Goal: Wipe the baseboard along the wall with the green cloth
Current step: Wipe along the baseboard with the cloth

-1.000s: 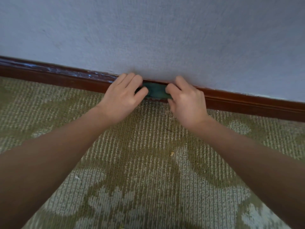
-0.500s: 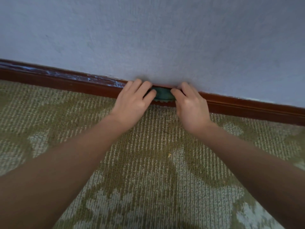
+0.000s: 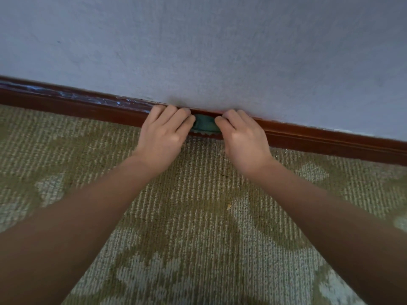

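Wall (image 3: 220,51) pale grey-blue, fills upper frame. Patterned olive carpet (image 3: 187,238) below. Dark red-brown baseboard (image 3: 319,139) runs diagonally between them, whitish scuffs along its left stretch. Left hand (image 3: 163,137) on baseboard, fingers curled close together over top edge, thumb on cloth's left end. Right hand (image 3: 244,142) likewise, fingers bunched, gripping right end. Cloth (image 3: 204,125) green, bunched, pressed against baseboard face between hands. Small pale speck (image 3: 228,206) on carpet.

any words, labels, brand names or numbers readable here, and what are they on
None: no text shows on the green cloth, the baseboard, the wall or the carpet. The pale streaks on the baseboard's left stretch are marks, not lettering.
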